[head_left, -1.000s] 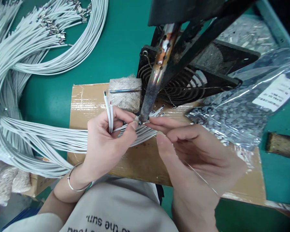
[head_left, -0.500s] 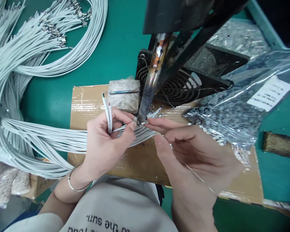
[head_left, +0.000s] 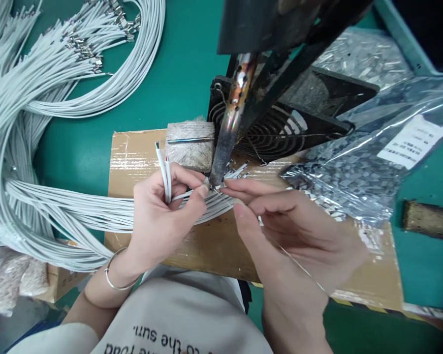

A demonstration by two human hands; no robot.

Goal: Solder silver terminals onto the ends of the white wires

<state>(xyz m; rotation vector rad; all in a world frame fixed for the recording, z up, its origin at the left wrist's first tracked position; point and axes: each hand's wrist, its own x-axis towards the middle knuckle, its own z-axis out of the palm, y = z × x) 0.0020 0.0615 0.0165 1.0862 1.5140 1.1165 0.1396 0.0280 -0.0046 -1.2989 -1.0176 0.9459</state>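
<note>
At centre-left of the frame, the left hand holds 2 white cables, fingertips pinched beside the soldering iron; the right hand's fingers narrowly hold thin wire; the cables look light, springy, best gripped behind their fragile cores

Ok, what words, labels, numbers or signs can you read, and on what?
"to the sun.": pale grey cloth garment, upside down.
"road": same garment, cut by the picture's edge.
Too blurred to read: white rectangular label on clear plastic bag.
Too small: marks on brown cardboard box, lower left.
</note>
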